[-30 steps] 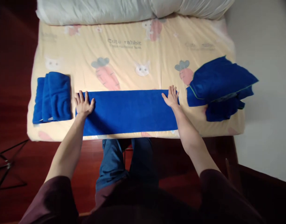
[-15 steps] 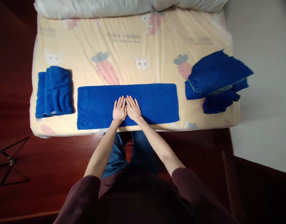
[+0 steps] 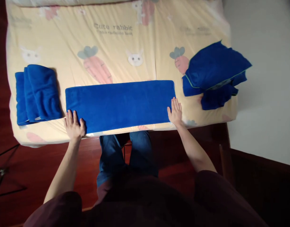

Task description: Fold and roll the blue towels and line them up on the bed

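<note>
Now both hands lie at the near corners of a long blue towel [image 3: 120, 102], which is folded into a narrow strip and stretched crosswise along the near edge of the bed [image 3: 145, 50]. The left hand [image 3: 73, 124] rests palm down at the strip's near left corner. Its fingers are straight and slightly spread, their tips on the cloth, and the heel of the hand sits on the sheet. It is open and flat, closed around nothing. The right hand [image 3: 175, 113] rests palm down at the near right corner, fingers straight, close together and pointing away from the person. It too is open, pressing rather than gripping.

The strip looks smooth and even, its far edge running straight across the yellow sheet printed with carrots and rabbits. Just beside its left end, apart from it by a thin shadowed gap, lies a stack of folded blue towels [image 3: 37, 93]. Off its right end, near the bed's right edge, sits a loose heap of blue towels [image 3: 213, 74], not touching the strip.

Below the bed's edge the person's jeans [image 3: 123, 151] show between the forearms, over a dark red wooden floor [image 3: 36, 164]. Thin black stand legs [image 3: 3, 171] cross the floor at far left.
</note>
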